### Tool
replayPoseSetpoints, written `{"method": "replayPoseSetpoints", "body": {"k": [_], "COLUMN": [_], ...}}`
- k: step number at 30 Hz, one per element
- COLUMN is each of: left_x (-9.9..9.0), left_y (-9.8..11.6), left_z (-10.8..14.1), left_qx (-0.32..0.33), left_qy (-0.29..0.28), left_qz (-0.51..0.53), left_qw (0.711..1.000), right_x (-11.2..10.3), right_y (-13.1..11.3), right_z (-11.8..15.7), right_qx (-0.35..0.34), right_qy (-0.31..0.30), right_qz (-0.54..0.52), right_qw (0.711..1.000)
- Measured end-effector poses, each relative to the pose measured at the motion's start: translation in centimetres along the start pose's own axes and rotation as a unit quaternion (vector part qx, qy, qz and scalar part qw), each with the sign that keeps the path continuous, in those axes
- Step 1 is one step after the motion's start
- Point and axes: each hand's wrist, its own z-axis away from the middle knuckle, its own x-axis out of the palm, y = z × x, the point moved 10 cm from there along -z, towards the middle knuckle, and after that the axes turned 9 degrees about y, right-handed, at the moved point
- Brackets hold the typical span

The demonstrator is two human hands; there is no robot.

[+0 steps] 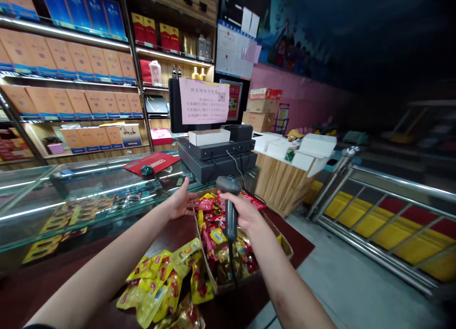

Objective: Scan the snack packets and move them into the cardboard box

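In the head view, the barcode scanner (pixel 231 219) is grasped by the right hand (pixel 244 211) above the box (pixel 221 289) of packets (pixel 217 235), its handle aimed toward the box's near end, while the left hand (pixel 181 202) is held open beside the box's left rim.

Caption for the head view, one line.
Right hand holding a corded scanner over a box of snack packets, left hand beside it.

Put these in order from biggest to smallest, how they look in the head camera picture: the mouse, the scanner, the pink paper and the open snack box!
1. Open snack box
2. Pink paper
3. Scanner
4. Mouse

That's only how big they look; the scanner is closer than the paper.
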Motion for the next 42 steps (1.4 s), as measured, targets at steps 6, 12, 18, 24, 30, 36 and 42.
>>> {"method": "replayPoseSetpoints", "body": {"k": [6,12,18,24,30,36,42], "left_x": [-3.3,-8.7,-14.3,-15.5,-12.9,-13.4,-15.2], "left_y": [-2.6,-3.7,-7.5,-12.2,-15.1,-16.2,-15.4], "left_z": [3.5,10.2,16.3,20.5,22.3,21.8,20.5], "left_qx": [-0.123,-0.122,-0.131,-0.114,-0.092,-0.061,0.019], "left_qy": [0.028,0.109,0.171,0.22,0.246,0.341,0.434], "left_qz": [0.052,0.098,0.147,0.262,0.34,0.347,0.309], "left_qw": [0.991,0.982,0.965,0.933,0.903,0.872,0.846], "right_x": [2.6,8.4,13.1,15.4,17.4,17.4,17.7], "right_y": [1.6,5.5,10.9,15.2,17.5,18.4,18.8], "right_z": [2.4,5.7,8.7,10.8,11.4,10.7,9.5], "right_qx": [0.037,0.076,0.082,0.067,0.001,0.004,-0.005], "right_qy": [-0.048,-0.111,-0.147,-0.183,-0.283,-0.289,-0.308], "right_qz": [-0.022,-0.011,0.075,0.146,0.179,0.209,0.225], "right_qw": [0.998,0.991,0.983,0.97,0.942,0.934,0.924]}}
